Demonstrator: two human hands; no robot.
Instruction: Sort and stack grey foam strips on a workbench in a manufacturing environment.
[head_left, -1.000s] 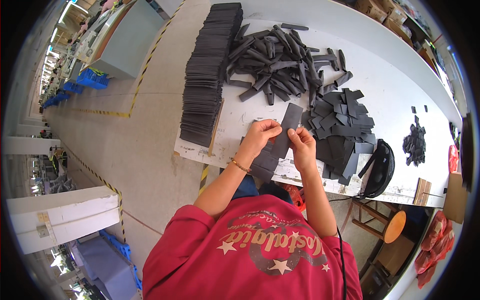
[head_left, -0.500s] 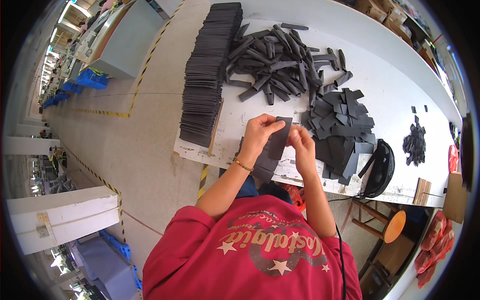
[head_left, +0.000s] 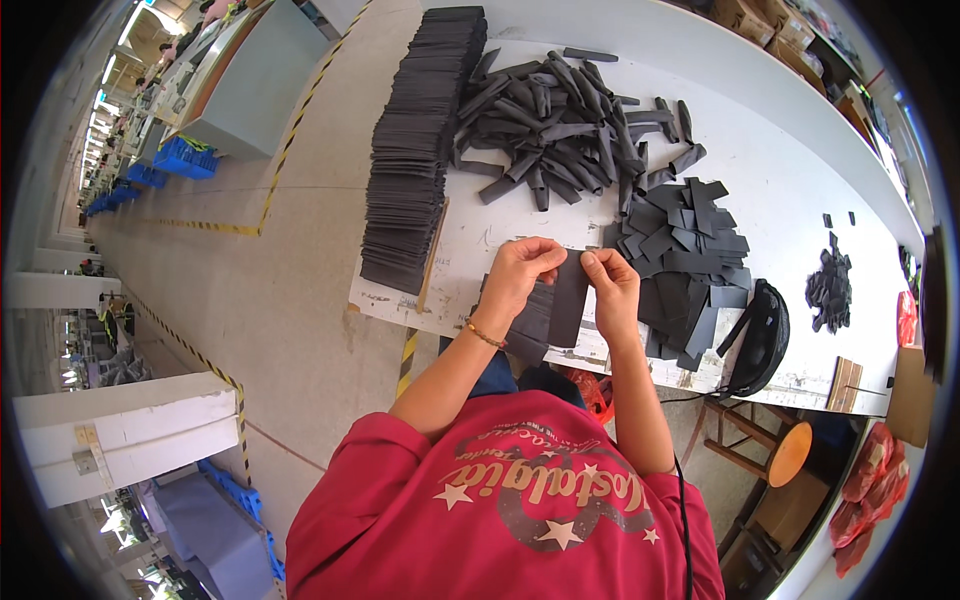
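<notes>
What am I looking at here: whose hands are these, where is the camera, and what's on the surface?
There is no machine: these are a person's bare left hand and right hand, seen from above by a wide fisheye camera worn on their head, so straight edges bend. Both pinch a flat, dark rectangular strip near its upper end. On the white table lie a long stack of thin dark pieces, a heap of dark rolled pieces and loose flat dark pieces.

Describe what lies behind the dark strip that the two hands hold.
Left of the strip, more dark pieces show; right of it, the white table. Whatever lies directly behind it is covered and cannot be seen.
</notes>
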